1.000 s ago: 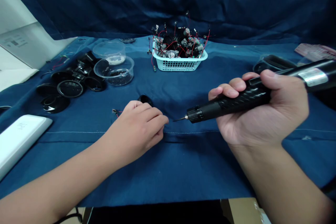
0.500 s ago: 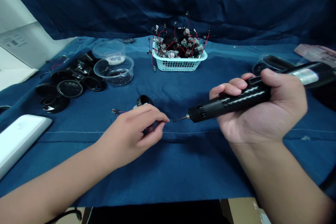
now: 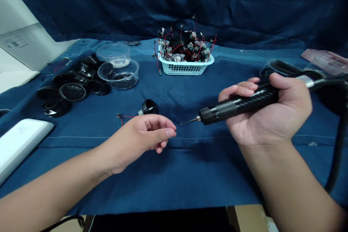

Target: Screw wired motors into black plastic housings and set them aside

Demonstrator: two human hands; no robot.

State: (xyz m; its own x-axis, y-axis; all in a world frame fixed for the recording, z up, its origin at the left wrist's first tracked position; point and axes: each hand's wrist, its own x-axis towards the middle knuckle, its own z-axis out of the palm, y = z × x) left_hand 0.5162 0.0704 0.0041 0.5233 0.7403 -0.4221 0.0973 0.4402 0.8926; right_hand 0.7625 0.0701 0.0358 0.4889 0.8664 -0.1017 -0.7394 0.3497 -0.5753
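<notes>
My right hand [image 3: 268, 112] is wrapped round a black electric screwdriver [image 3: 236, 108], whose thin bit points left and slightly down. Just left of the bit's tip, my left hand [image 3: 148, 132] has its thumb and forefinger pressed together. Whatever they pinch, if anything, is too small to make out. Behind the left hand lies a round black part [image 3: 150, 106] with a small motor-like piece and red wires [image 3: 126, 116] on the blue cloth [image 3: 185, 181]. The hand hides some of it.
A light blue basket [image 3: 186, 69] of wired parts stands at the back. Clear plastic tubs [image 3: 119, 76], one with small dark bits, sit left of it beside several black housings [image 3: 73, 91]. A white box-shaped device [image 3: 24, 145] lies at left, a pink basket [image 3: 326, 59] at far right.
My left hand has turned so that its thumb side shows, uncovering more of the round black part. The screwdriver has shifted slightly right, its rear end lower, and its cable now shows.
</notes>
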